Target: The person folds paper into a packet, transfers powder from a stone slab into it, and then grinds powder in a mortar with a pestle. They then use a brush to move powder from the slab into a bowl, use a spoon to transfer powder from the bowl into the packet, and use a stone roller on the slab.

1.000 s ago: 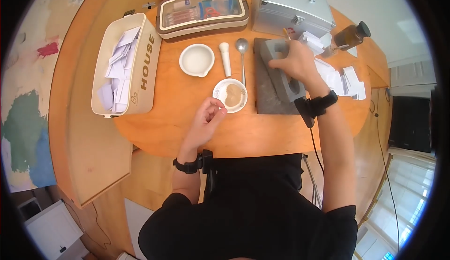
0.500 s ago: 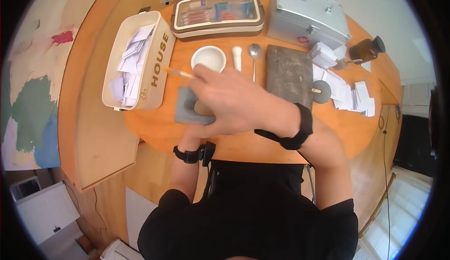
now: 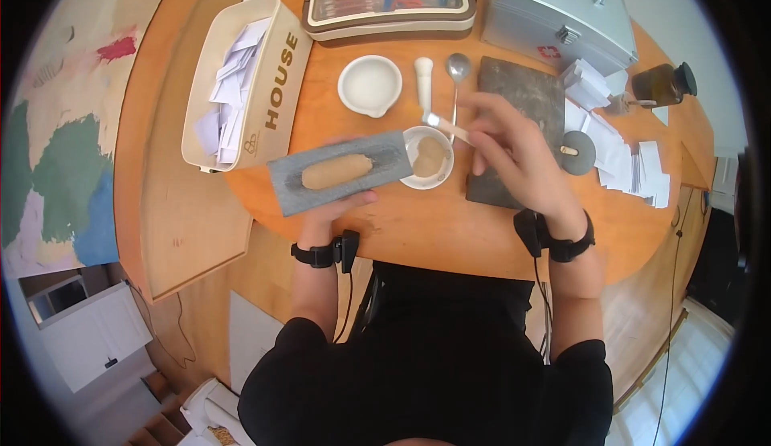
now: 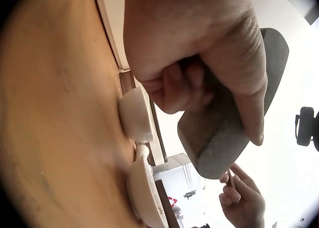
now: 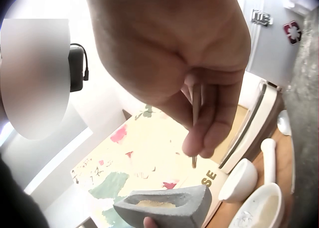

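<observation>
My left hand [image 3: 337,207] holds a grey stone grinding trough [image 3: 281,190] from below, its thumb along the near side. A long hollow in the trough contains tan powder [image 3: 337,171]. My right hand [image 3: 518,161] pinches a small brush [image 3: 452,129] between thumb and fingers, its yellowish tip pointing left. Below the brush stands a small white dish [image 3: 411,179] with tan powder, partly overlapped by the trough's right end. A white mortar [image 3: 369,84], a white pestle [image 3: 424,84] and a metal spoon [image 3: 458,67] are just behind it.
On the right lie a dark slab [image 3: 514,84], a grey grinding wheel [image 3: 584,147] with a wooden axle, and white papers [image 3: 650,174]. A brown bottle [image 3: 658,84], silver case [image 3: 554,32], lidded box [image 3: 393,24] and HOUSE bin [image 3: 277,100] of papers stand around.
The trough has left the dark slab and come over to the left hand, with the wheel now lying on the papers. The right hand has drawn back rightward with the brush.
</observation>
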A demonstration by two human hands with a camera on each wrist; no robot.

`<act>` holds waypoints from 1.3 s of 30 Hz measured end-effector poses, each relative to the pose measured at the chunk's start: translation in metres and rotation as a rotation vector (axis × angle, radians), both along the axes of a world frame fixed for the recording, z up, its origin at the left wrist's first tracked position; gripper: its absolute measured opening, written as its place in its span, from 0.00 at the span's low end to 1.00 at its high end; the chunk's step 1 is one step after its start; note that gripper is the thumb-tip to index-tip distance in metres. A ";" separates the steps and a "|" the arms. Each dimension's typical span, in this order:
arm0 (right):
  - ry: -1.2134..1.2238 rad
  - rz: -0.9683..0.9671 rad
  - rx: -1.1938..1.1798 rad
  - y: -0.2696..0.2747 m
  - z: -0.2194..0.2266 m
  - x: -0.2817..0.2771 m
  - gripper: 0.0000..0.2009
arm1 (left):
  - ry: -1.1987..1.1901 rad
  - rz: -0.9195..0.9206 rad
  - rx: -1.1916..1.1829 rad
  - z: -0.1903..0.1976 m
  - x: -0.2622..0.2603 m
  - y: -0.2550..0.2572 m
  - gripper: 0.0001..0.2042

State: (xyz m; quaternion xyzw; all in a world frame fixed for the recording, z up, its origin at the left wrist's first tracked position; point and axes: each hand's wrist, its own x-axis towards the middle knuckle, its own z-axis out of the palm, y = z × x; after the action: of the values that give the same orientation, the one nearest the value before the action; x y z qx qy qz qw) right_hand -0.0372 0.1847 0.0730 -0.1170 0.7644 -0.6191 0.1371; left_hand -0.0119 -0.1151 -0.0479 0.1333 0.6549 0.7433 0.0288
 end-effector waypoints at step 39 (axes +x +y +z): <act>0.022 0.194 -0.136 -0.047 -0.039 -0.002 0.07 | -0.042 -0.021 -0.163 0.013 -0.006 0.009 0.38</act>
State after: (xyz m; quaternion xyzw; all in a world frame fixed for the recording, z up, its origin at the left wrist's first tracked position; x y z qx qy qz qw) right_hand -0.0388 0.1372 0.0342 -0.2063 0.7072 -0.6520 0.1794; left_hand -0.0179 -0.1061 -0.0350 0.1217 0.7109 0.6899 0.0611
